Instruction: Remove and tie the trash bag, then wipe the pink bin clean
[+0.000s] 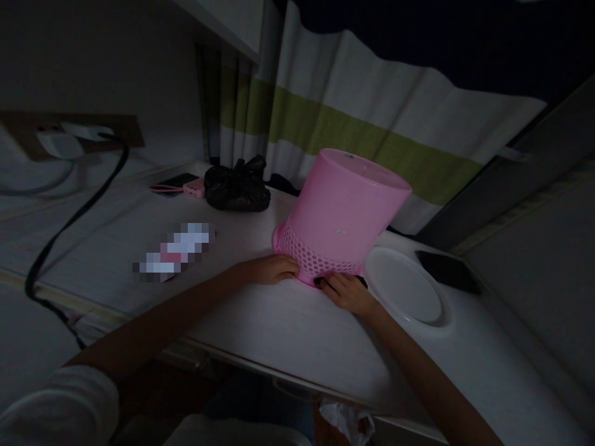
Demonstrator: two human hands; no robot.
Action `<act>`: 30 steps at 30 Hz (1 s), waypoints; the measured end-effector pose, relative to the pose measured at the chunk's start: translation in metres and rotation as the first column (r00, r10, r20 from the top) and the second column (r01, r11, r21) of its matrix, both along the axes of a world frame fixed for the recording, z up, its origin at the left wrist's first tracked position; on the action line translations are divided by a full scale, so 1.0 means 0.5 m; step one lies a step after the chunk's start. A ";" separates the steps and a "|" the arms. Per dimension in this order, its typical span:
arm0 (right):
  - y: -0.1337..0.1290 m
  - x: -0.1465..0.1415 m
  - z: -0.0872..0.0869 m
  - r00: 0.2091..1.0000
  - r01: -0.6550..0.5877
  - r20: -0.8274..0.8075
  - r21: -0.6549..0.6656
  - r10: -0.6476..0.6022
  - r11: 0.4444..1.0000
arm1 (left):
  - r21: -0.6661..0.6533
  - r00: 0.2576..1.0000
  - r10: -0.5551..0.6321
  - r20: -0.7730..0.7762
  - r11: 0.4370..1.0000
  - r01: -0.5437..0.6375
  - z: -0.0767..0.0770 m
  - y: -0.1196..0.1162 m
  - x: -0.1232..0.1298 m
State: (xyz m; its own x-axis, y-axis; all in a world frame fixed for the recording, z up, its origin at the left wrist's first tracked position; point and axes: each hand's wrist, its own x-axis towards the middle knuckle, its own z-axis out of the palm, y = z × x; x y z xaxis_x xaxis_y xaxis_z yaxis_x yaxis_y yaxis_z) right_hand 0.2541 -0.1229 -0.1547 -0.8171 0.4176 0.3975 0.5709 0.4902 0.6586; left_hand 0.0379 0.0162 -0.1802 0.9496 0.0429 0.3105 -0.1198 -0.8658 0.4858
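A pink plastic bin [344, 210] stands upside down on the white desk, tilted in my view, with a band of honeycomb holes near its lower, open rim. My left hand [272, 269] is at that rim on the near left side, fingers bent together against the edge. Fingers of my right hand [348, 292] are curled over a small black item at the near right of the rim. The black item shows on both sides of the fingers; its kind is unclear. Beside the bin on the right lies a round white tray or lid [403, 286].
A knotted black plastic bag [238, 186] sits at the back, beside a pink power bank [193, 188] and a dark flat object [171, 188]. A blurred-out flat item [176, 251] lies left. A black cable [69, 220] hangs from the wall socket. Dark flat panel [449, 271] at right; curtain [334, 124] behind.
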 end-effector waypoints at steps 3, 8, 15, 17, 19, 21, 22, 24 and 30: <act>0.011 0.011 0.038 0.992 0.079 -0.105 0.109 -0.067 0.991 | -0.019 1.000 -0.026 0.011 0.999 0.026 -0.003 0.008 0.000; 0.016 0.022 0.088 0.944 0.158 -0.321 0.241 -0.076 0.958 | -0.008 0.999 -0.036 -0.001 0.999 0.036 0.005 0.008 -0.009; -0.009 -0.005 -0.003 0.998 -0.056 -0.038 0.037 0.057 0.998 | 0.179 0.972 0.231 0.045 0.955 -0.236 0.003 -0.011 -0.008; -0.006 -0.014 -0.023 0.999 -0.050 0.006 0.001 0.050 0.999 | 0.202 0.940 0.335 0.066 0.918 -0.341 0.000 -0.020 0.003; 0.002 -0.021 -0.023 1.000 -0.010 0.011 0.012 0.010 1.000 | 0.212 0.890 0.450 0.072 0.865 -0.455 -0.002 -0.031 0.015; 0.012 -0.026 -0.001 0.998 0.058 -0.022 0.059 -0.057 0.997 | 0.227 0.844 0.532 0.064 0.816 -0.531 -0.002 -0.040 0.024; 0.016 -0.026 0.015 0.995 0.097 -0.046 0.084 -0.093 0.992 | 0.237 0.833 0.550 0.060 0.803 -0.547 -0.001 -0.044 0.027; 0.023 -0.020 0.050 0.980 0.174 -0.120 0.132 -0.159 0.976 | 0.259 0.833 0.550 0.057 0.798 -0.544 0.000 -0.050 0.029; 0.020 0.011 0.081 0.965 0.175 -0.228 0.186 -0.131 0.967 | 0.276 0.765 0.640 0.076 0.723 -0.633 0.004 -0.066 0.025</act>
State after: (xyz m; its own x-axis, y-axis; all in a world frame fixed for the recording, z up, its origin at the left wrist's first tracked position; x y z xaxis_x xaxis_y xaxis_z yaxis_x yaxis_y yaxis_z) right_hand 0.2598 -0.1131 -0.1143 -0.6375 0.4233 0.6438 0.7656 0.2545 0.5909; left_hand 0.0502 -0.0166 -0.1781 0.7368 0.5581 0.3816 0.5156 -0.8289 0.2169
